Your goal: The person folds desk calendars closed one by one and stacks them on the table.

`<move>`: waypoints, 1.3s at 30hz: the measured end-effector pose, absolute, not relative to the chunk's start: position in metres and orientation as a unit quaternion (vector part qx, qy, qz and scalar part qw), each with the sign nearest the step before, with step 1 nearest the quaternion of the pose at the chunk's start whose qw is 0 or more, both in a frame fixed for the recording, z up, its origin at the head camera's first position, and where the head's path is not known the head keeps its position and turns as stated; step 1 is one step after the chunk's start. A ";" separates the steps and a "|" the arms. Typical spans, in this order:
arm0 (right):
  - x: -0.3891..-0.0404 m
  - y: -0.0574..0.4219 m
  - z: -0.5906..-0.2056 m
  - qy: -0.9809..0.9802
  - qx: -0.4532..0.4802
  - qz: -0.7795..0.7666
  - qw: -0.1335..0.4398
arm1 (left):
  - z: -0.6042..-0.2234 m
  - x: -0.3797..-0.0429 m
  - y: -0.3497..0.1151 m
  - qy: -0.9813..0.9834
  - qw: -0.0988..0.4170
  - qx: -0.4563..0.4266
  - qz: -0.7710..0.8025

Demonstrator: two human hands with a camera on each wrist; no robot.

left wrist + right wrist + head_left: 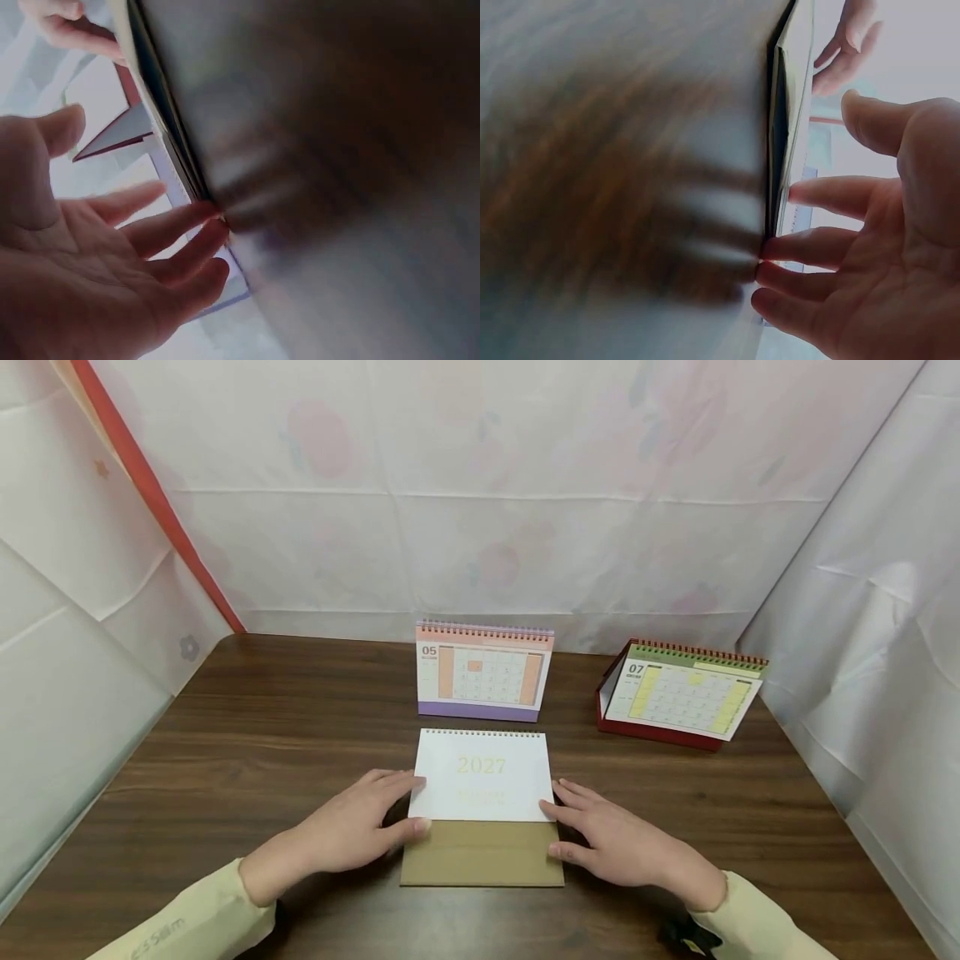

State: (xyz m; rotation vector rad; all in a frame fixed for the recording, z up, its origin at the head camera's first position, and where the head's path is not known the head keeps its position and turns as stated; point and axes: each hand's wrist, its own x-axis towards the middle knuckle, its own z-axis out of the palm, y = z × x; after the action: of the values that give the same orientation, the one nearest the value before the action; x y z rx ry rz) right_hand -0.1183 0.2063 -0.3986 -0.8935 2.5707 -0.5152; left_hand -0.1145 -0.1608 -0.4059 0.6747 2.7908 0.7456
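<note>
A desk calendar [480, 777] with a white cover, gold "2027" print and a tan base lies folded nearly flat on the table. My left hand [367, 822] rests at its left side, the index fingertip on the white cover and the thumb near the tan base's edge. On the opposite side, my right hand [607, 831] touches the right edge with loosely extended fingers. In the left wrist view, fingertips [214, 210] meet the calendar's thin side edge. The right wrist view shows the layered edge of the calendar [780, 127] slightly gaping, fingertips against its lower end.
Behind the white calendar stands a purple-based calendar [483, 672] showing 05. A red-based calendar [682, 693] showing 07 stands angled at the right. The dark wood table [247, 735] is bordered by white patterned curtains [480, 485] at the back and sides.
</note>
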 end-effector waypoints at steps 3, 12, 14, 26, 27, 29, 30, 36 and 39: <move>-0.118 0.207 -0.400 0.911 -0.320 -0.187 0.182 | -0.403 -0.118 -0.158 0.917 0.114 0.187 0.335; -0.117 0.208 -0.402 0.911 -0.302 -0.218 0.177 | -0.401 -0.131 -0.152 0.812 0.177 0.016 0.556; -0.116 0.208 -0.402 0.913 -0.287 -0.236 0.167 | -0.403 -0.136 -0.151 0.785 0.191 -0.015 0.590; -0.128 0.201 -0.404 0.909 -0.137 -0.373 0.124 | -0.411 -0.148 -0.149 0.774 0.174 -0.009 0.608; -0.130 0.201 -0.404 0.908 -0.127 -0.379 0.125 | -0.410 -0.148 -0.149 0.776 0.173 -0.003 0.606; -0.133 0.200 -0.404 0.905 -0.104 -0.392 0.130 | -0.409 -0.147 -0.150 0.779 0.174 0.002 0.602; -0.134 0.200 -0.404 0.900 -0.096 -0.404 0.134 | -0.410 -0.148 -0.150 0.781 0.175 0.004 0.600; -0.137 0.200 -0.403 0.819 -0.052 -0.540 0.188 | -0.410 -0.144 -0.153 0.781 0.181 0.003 0.597; -0.136 0.199 -0.402 0.795 -0.052 -0.570 0.201 | -0.409 -0.140 -0.153 0.781 0.182 0.000 0.598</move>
State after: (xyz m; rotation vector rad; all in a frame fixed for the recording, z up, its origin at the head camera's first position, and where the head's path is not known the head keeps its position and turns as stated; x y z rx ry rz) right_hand -0.1361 0.1987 -0.4021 -0.1466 2.2208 -1.5943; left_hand -0.1397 -0.1533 -0.4092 0.0000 2.2038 1.6879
